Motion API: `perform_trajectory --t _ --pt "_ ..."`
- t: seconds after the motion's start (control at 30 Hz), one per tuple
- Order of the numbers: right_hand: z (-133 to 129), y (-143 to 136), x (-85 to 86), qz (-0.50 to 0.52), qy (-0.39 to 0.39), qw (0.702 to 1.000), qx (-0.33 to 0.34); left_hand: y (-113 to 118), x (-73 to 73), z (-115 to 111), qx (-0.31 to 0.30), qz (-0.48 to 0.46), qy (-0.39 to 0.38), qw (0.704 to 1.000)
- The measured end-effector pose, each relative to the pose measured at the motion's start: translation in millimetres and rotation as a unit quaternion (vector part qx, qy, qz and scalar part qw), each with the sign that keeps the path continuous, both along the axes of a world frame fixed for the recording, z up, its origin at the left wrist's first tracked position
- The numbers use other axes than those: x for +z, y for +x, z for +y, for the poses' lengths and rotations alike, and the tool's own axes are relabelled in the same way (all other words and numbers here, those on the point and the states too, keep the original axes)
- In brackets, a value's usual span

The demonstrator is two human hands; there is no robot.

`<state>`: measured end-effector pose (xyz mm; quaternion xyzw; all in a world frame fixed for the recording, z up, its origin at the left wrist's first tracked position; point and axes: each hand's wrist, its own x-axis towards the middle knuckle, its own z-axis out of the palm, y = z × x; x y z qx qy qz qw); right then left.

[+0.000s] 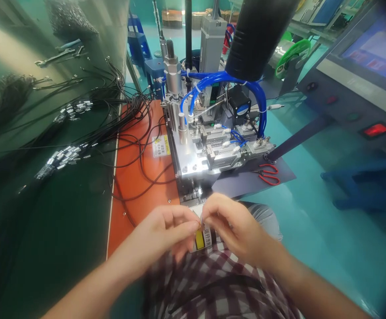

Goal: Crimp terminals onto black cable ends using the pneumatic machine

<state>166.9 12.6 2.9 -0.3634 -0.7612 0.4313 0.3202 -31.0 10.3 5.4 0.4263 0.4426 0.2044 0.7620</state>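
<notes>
My left hand [176,228] is pinched closed just in front of the machine, thumb against forefinger. Close beside it, my right hand [224,221] has its fingertips pressed together too. Between the fingertips is something small and thin that I cannot make out. Below and behind the fingers shows a yellow and white label [200,239] with black characters. Beyond both hands stands the metal machine [188,155] with silver cylinders and blue air tubes [213,79].
Black cables [141,155] loop over the orange board [126,186]; bundles with silver ends [67,157] lie on the left table. Red-handled pliers [268,174] rest right of the machine. A control panel [355,106] stands at the right, near a blue stool [372,179].
</notes>
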Motion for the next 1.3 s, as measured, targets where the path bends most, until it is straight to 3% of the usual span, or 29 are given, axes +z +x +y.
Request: perform_trajectory --t 0.1,0.27,0.33,0.57,0.93,1.03,1.13,1.3 --pt "4.4 0.9 -0.7 0.008 0.021 0.999 0.030 -3.1 -2.4 0.5 -0.037 -0.015 -0.022 0.999" --pt "-5.3 -0.7 -5.3 0.002 -0.037 0.988 -0.149 5.9 -5.8 -5.5 0.075 0.012 0.011 0.997" --pt "-11.4 -3.4 -6.9 -0.005 -0.063 0.982 -0.176 10.4 -4.5 -8.2 0.101 0.027 0.030 0.994" --pt "-16.7 -15.0 -7.0 0.037 -0.166 0.970 -0.172 14.3 -1.9 -13.1 0.109 0.059 0.073 0.990" --pt "-13.9 -15.3 -4.6 0.049 -0.269 0.952 -0.139 20.3 -4.5 -19.0 0.149 -0.029 0.065 0.986" --pt "-12.9 -16.8 -7.3 0.059 -0.255 0.955 -0.137 19.0 -6.3 -17.4 0.143 -0.029 0.058 0.988" --pt "-12.1 -15.1 -10.7 0.041 -0.190 0.970 -0.148 17.2 -7.4 -13.4 0.137 -0.010 0.043 0.990" --pt "-9.6 -8.1 -12.0 -0.028 -0.142 0.977 -0.158 17.5 -8.6 -10.1 0.164 0.080 0.066 0.981"
